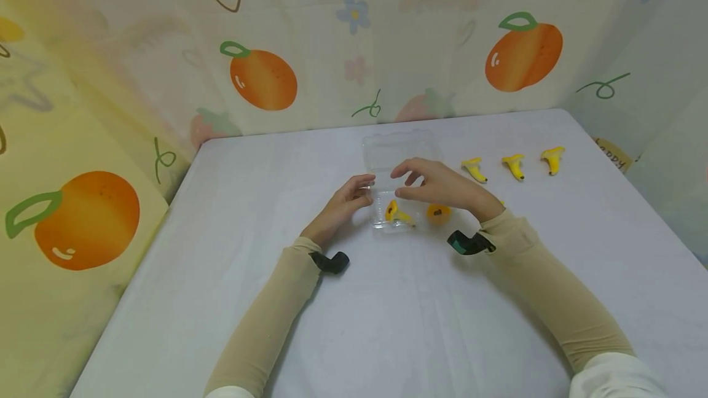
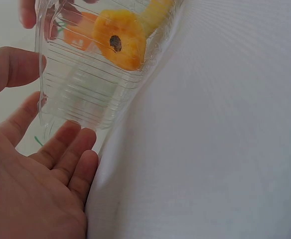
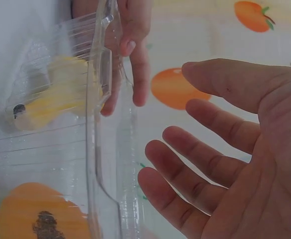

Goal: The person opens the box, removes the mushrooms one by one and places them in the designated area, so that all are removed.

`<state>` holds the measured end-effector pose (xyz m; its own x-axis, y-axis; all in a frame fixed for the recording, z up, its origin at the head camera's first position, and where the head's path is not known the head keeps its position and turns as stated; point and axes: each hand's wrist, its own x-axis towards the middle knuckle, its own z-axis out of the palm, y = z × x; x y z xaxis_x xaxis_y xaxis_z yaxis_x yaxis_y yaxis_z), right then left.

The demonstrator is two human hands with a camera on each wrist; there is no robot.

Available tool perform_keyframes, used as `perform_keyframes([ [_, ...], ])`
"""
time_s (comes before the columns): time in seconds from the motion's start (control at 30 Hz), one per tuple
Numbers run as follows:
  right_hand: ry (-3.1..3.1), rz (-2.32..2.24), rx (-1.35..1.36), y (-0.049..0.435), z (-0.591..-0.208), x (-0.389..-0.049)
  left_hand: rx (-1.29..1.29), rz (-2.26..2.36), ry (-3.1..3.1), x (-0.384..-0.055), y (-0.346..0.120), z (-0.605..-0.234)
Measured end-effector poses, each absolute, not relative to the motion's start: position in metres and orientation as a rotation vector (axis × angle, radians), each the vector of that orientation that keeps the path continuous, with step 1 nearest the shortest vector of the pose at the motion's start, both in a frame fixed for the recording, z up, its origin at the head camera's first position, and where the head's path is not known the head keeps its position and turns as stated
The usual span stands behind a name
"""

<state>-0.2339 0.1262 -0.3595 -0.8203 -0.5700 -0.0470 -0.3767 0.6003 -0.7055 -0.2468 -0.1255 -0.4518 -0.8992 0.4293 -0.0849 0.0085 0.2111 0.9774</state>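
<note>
A clear plastic hinged box stands on the table with its lid open toward the back. In it lies a yellow trumpet-shaped piece with a flared orange end and a dark tip. My left hand is at the box's left side, thumb and index fingertip right at the rim, the other fingers loosely extended beside the wall. Over the box's right part hovers my right hand, fingers apart and lightly bent, holding nothing. Below it shows an orange round end with a dark centre.
Three similar yellow pieces stand in a row at the back right: one nearest my right hand, another in the middle, a third farthest right. A bit of yellow shows behind my right wrist. Printed cloth hangs behind the white table.
</note>
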Motion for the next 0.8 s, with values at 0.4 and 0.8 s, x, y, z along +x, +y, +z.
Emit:
perform_keyframes([
  [0.4,2.551,-1.036,-0.817,0.128,-0.364,-0.238,0.423,1.772,2.121,-0.248,-0.127,-0.447],
  [0.8,2.522,-0.986,-0.83,0.126,-0.372,-0.238,0.413,1.756,2.112,-0.248,-0.126,-0.449],
])
